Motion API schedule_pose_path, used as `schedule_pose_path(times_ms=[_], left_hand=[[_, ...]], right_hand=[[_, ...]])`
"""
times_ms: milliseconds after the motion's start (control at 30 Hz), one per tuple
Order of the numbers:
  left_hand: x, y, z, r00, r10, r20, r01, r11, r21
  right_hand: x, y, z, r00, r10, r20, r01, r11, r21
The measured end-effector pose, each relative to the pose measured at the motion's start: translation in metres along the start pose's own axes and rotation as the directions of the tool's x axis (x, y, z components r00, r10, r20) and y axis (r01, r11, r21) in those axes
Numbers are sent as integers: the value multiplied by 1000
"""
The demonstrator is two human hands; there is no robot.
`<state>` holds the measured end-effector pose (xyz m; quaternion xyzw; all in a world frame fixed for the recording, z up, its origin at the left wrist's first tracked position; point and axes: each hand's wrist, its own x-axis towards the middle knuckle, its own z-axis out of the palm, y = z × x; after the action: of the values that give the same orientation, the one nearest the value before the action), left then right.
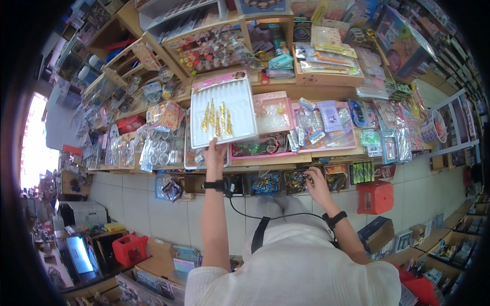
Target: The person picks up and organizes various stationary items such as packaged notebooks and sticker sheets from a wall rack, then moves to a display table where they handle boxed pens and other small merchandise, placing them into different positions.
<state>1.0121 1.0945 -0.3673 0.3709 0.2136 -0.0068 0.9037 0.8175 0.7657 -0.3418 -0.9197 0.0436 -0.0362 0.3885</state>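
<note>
My left hand [214, 155] is closed on the near edge of a white slotted plastic tray [247, 133], which has a pink printed strip along its far end. Several gold, ridged sticks [223, 121] lie in the tray's slots, and it rests over other goods on the display table. Lower and to the right, my right hand [317, 184] is over a bin [295, 189] of small dark and gold pieces below the table edge. Its fingers are bent together at the tips; whatever they pinch is too small to make out.
Pink boxes [326, 148] of small packaged goods fill the table right of the tray. A bin of blue-wrapped pieces [265, 183] stands beneath the edge. Red stools stand at right [375, 197] and left [129, 249]. A black cable [250, 216] runs between my wrists.
</note>
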Motion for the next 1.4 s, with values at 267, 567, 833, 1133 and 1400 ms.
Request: schedule_pose_path(times_ms=[267, 567, 833, 1133, 1400], left_hand=[[-109, -45, -28, 999, -41, -32, 42, 999, 22], [-108, -102, -14, 992, -104, 72, 100, 993, 58], [-93, -90, -19, 927, -345, 149, 321, 933, 161], [-95, -99, -9, 897, -415, 152, 401, 908, 119], [-102, -63, -18, 804, -547, 231, 449, 815, 367]], right_hand=[[43, -43, 37, 994, -52, 100, 15, 942, 335], [52, -42, 55, 999, 9, 43, -24, 932, 362], [65, -47, 60, 958, -256, -130, 246, 965, -88], [98, -58, 94, 975, -214, -55, 181, 918, -353], [118, -76, 68, 971, -115, -208, 87, 986, -140]])
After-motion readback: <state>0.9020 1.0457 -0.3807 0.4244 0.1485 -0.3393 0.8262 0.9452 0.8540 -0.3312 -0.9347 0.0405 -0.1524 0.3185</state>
